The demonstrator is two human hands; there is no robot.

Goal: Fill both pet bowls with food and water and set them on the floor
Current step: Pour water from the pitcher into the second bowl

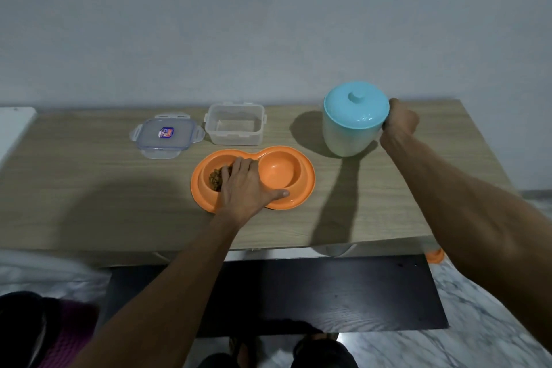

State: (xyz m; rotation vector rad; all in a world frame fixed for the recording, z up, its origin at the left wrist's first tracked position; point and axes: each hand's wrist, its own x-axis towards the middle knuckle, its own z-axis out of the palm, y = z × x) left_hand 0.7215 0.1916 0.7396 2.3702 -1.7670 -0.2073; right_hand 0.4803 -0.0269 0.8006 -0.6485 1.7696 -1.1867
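An orange double pet bowl (pixel 301 188) lies on the wooden table (pixel 89 188). Its left well holds brown kibble (pixel 215 180); its right well (pixel 277 172) looks dry. My left hand (pixel 248 188) rests flat over the divider between the wells, thumb on the front rim, holding the bowl down. At the table's right, my right hand (pixel 398 119) is closed on the handle side of a pale jug with a light blue lid (pixel 352 119); the handle itself is hidden by the fist. The jug seems lifted slightly and tilted.
An empty clear plastic container (pixel 234 125) stands behind the bowl, its lid (pixel 165 137) lying flat to the left. A wall runs along the table's back edge. Below the front edge are a dark mat (pixel 328 293), marble floor and my feet.
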